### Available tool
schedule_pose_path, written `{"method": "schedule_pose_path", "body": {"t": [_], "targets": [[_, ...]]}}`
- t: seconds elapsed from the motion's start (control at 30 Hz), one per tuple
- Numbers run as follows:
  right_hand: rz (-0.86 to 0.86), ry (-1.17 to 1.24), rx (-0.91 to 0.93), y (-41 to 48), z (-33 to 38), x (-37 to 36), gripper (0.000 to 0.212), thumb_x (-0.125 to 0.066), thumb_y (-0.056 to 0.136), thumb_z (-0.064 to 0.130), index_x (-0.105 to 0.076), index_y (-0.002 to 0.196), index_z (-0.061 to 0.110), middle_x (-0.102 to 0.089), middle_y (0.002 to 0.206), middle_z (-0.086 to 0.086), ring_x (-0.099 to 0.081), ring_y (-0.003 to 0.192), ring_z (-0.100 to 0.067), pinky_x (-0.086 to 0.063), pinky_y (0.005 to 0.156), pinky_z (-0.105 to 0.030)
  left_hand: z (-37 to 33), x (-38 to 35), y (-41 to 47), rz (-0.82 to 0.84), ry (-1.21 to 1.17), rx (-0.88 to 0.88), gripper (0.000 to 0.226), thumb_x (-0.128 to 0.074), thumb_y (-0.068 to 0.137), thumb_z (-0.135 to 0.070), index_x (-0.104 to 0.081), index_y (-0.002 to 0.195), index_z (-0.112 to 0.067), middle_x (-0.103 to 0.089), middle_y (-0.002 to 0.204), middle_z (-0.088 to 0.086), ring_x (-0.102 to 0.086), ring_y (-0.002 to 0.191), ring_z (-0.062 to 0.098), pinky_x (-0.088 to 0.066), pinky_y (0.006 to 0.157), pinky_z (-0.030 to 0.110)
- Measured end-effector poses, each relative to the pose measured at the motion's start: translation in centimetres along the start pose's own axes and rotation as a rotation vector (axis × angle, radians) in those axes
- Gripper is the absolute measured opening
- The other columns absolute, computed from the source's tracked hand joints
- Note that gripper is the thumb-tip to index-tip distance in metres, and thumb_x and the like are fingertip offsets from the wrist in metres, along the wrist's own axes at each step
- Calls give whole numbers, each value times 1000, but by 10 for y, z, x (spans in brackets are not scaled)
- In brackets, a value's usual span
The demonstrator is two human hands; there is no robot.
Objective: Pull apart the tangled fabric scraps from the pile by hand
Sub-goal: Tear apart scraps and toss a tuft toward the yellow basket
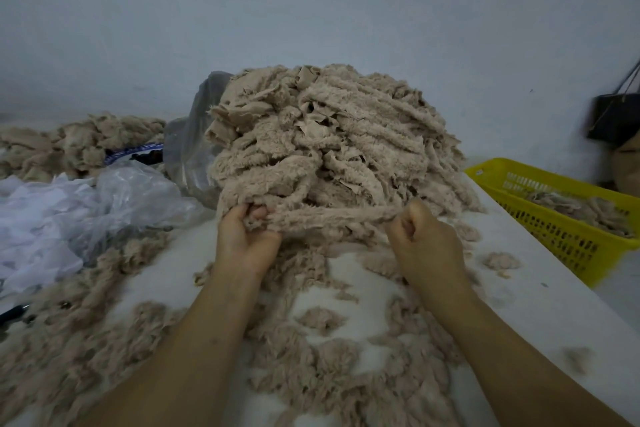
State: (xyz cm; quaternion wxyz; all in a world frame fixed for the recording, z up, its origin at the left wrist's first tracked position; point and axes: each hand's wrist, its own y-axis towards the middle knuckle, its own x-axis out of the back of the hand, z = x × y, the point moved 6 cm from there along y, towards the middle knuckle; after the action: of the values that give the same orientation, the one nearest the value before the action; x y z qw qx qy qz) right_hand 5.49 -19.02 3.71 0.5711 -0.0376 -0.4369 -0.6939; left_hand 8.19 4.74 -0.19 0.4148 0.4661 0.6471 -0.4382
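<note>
A tall pile of tangled beige fleece scraps rises at the middle of the white table. At its near foot, a fuzzy beige strip stretches sideways between my two hands. My left hand is closed on the strip's left end, fingers curled into the fluff. My right hand is fisted on the strip's right end. Loose tufts and torn scraps lie scattered over the table around my forearms.
A yellow plastic basket holding a few scraps stands at the right table edge. Crumpled clear and white plastic bags lie at the left, with another scrap heap behind them. A dark bag hangs on the wall at far right.
</note>
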Motion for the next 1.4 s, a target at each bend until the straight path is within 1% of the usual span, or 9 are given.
{"method": "schedule_pose_path", "body": {"t": [0.1, 0.23, 0.4, 0.57, 0.77, 0.97, 1.07, 1.23, 1.4], "targets": [[-52, 132, -72, 2, -8, 2, 35, -50, 100, 20, -30, 71, 21, -35, 59, 2, -30, 50, -10, -27, 51, -31, 19, -5, -5, 102, 111, 82, 15, -52, 95, -12, -64, 97, -3, -70, 82, 9, -67, 92, 19, -47, 104, 42], [5, 134, -3, -1, -4, -2, 30, -51, 100, 24, -44, 76, 9, -48, 69, -6, -38, 57, -9, -33, 53, -21, 48, -11, -18, 171, 306, 195, 48, -67, 82, -22, -62, 126, -5, -72, 118, 15, -71, 105, 26, -56, 83, 39], [-63, 163, 125, -6, 7, 6, 43, -38, 102, 33, -66, 90, 3, -64, 87, -1, -55, 82, -2, -40, 69, -17, 60, -3, -20, 97, 577, 224, 47, -67, 90, -41, -64, 121, -7, -74, 111, 16, -73, 99, 28, -62, 79, 37], [-119, 153, 267, -8, 21, 11, 43, -33, 100, 33, -62, 82, 6, -59, 85, -1, -52, 82, -11, -37, 74, -17, 62, 0, -19, 76, 639, 264, 7, -61, 94, -9, -67, 95, -6, -74, 81, 10, -73, 68, 17, -60, 59, 28], [-127, 80, 177, 0, 8, 13, 52, -29, 99, 39, -56, 79, -1, -52, 83, -13, -46, 82, -29, -35, 73, -38, 59, -12, -24, 228, 528, 270, 53, -38, 88, 17, -67, 49, -4, -65, 61, 8, -68, 56, 14, -58, 57, 24], [-43, -23, 120, 0, 2, 1, 40, -43, 103, 20, -38, 65, 11, -35, 66, 3, -36, 65, -8, -24, 58, -21, 55, -16, -22, 222, 466, 215, 6, -66, 80, -8, -71, 81, -5, -72, 81, 10, -71, 70, 17, -62, 67, 31], [-39, -40, 121, 0, 1, -2, 42, -47, 100, 18, -29, 62, 21, -31, 63, 5, -35, 62, -5, -26, 56, -17, 48, -10, -13, 136, 439, 186, 25, -69, 81, -14, -70, 104, -6, -75, 101, 12, -72, 89, 24, -62, 79, 36], [34, -106, 1, 1, -17, -7, 42, -42, 100, 30, -35, 61, 17, -40, 63, 1, -38, 69, -6, -28, 59, -26, 43, -1, -10, 9, 462, 135, 20, -40, 85, 7, -53, 78, -8, -60, 80, 10, -58, 74, 21, -51, 76, 31], [80, -21, 44, 2, -10, -17, 31, -40, 98, 53, -56, 89, 28, -52, 101, 11, -42, 102, -8, -29, 76, -19, 66, -9, -26, 103, 908, 37, 28, -41, 79, 12, -65, 93, 7, -61, 79, 19, -56, 70, 25, -45, 68, 33]]}}
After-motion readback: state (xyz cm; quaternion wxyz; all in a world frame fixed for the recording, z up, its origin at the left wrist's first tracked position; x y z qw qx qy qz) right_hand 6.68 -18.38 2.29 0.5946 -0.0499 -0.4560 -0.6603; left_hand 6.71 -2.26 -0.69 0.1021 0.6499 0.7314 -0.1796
